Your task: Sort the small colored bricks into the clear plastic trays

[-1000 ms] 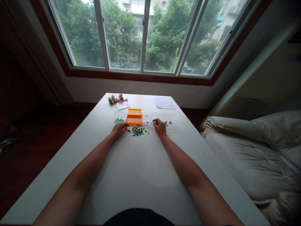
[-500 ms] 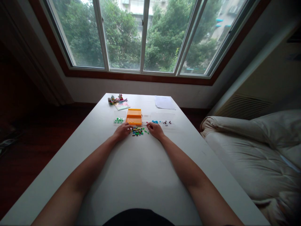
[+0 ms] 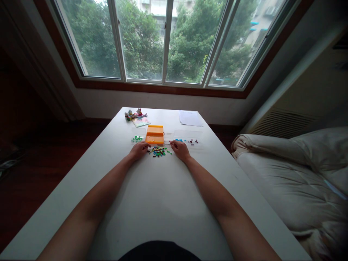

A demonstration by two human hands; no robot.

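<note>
A loose pile of small multicoloured toy bricks (image 3: pixel 159 152) lies on the white table between my hands. At the pile's left edge rests my left hand (image 3: pixel 139 149), its fingers curled together; anything between the tips is too small to make out. My right hand (image 3: pixel 179 149) is on the other side, thumb and fingers pinched near some red and blue pieces, and what it holds cannot be made out. Just beyond the pile stands an open orange case (image 3: pixel 155 134) with a few small pieces in its near half. Green pieces (image 3: pixel 137 139) sit in a clear tray left of it.
Right of the case, clear trays hold blue pieces (image 3: pixel 179 140) and dark pieces (image 3: pixel 193 141). At the far left are a colourful brick model (image 3: pixel 136 114) and a printed booklet (image 3: pixel 141 122). Paper sheets (image 3: pixel 190 118) lie far right. A sofa (image 3: pixel 274 174) stands beside the table.
My left hand has drawn back slightly to the left from the brick pile, uncovering more of its left edge. My right hand stays in almost the same place.
</note>
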